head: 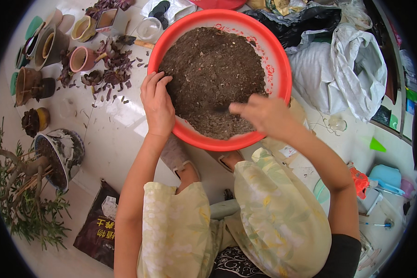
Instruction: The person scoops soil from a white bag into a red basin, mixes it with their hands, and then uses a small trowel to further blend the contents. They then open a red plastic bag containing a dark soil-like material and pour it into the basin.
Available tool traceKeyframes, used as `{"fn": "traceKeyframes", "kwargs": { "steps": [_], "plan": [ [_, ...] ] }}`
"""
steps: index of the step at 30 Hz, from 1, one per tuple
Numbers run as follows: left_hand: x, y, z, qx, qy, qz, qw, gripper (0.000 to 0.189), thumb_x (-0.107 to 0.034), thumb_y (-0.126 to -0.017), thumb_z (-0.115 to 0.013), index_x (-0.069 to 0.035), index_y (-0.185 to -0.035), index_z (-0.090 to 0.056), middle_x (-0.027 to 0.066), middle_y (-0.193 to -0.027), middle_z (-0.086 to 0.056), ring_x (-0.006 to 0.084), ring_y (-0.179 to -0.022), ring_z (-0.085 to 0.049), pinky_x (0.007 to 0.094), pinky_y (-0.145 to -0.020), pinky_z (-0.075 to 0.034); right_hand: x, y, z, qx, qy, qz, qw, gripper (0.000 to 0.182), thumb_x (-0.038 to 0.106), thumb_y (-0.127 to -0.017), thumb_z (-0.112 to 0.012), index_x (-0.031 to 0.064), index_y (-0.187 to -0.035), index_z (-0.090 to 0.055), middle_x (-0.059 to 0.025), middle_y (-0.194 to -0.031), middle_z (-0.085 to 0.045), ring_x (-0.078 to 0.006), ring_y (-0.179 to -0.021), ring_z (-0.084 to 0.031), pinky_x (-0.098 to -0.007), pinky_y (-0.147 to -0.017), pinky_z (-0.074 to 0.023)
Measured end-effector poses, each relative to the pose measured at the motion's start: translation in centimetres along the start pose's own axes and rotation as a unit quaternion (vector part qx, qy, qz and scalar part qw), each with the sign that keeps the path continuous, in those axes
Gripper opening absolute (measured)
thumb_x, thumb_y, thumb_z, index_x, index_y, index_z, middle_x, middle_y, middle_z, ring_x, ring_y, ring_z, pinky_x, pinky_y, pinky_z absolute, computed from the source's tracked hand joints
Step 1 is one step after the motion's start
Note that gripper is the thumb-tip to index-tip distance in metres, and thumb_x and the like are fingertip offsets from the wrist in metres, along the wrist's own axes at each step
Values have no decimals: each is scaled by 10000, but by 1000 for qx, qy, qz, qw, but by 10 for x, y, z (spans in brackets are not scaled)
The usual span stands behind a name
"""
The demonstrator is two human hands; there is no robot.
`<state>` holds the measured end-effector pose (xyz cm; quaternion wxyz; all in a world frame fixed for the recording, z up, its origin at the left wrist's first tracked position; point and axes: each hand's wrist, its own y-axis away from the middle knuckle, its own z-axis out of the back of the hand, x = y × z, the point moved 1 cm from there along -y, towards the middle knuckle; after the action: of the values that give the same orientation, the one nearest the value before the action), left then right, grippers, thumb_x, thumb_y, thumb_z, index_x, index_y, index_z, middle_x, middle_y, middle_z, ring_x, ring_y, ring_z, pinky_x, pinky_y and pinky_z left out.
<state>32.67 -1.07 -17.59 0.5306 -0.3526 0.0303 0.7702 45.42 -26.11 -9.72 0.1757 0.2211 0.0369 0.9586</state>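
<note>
A red enamel-style basin [285, 74] with a red floral pattern inside stands before me, filled with dark, crumbly potting soil [212, 69]. My left hand [158, 104] grips its left rim, fingertips over the edge and touching the soil. Above the front right part of the soil is my right hand [264, 113], blurred by motion, with its fingers curled. A dark blurred streak lies in the soil just ahead of those fingers; whether it is a tool or a shadow is unclear. Paler, gravelly soil shows along the basin's near side.
Left on the tiled floor are plant pots [50, 48], loose succulents [113, 64] and a small wood-handled shovel [144, 44]. A potted tree [60, 156] and a soil bag [99, 222] stand nearer. White woven sacks [337, 69] and a black plastic bag [295, 24] sit right.
</note>
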Motion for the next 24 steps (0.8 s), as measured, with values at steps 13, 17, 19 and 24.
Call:
{"fn": "traceKeyframes", "kwargs": {
  "steps": [13,17,19,24],
  "plan": [
    [0,-1,-2,3,-6,-6,1000,351,119,-801,-526,-23,-1108,-617,137,-1231,-562,353,-1238,-469,452,-1051,-385,-26,-8,13,-55,60,17,997,413,89,-796,-625,263,-1167,-676,-29,-732,-501,-224,-594,-576,-362,-481,-467],
    [-1,-2,0,8,-6,-3,1000,343,114,-804,-528,-24,-1105,-618,137,-1233,-562,354,-1235,-469,451,-1052,-384,-17,30,6,23,35,102,994,508,65,-735,-631,269,-1201,-651,-30,-735,-499,-220,-600,-580,-364,-491,-471],
    [-4,-3,-1,8,-5,-5,1000,346,115,-803,-527,-27,-1105,-618,137,-1233,-561,354,-1235,-469,451,-1052,-384,-20,39,-18,47,-16,104,993,507,62,-734,-628,263,-1199,-652,-32,-737,-502,-227,-603,-582,-374,-495,-473],
    [-5,-2,-1,14,-13,-8,1000,341,111,-806,-532,-30,-1104,-619,136,-1230,-563,353,-1238,-466,449,-1051,-387,-41,-5,-32,-11,54,97,994,447,53,-735,-627,234,-1139,-683,-37,-751,-526,-252,-648,-608,-387,-551,-494]
  ]
}}
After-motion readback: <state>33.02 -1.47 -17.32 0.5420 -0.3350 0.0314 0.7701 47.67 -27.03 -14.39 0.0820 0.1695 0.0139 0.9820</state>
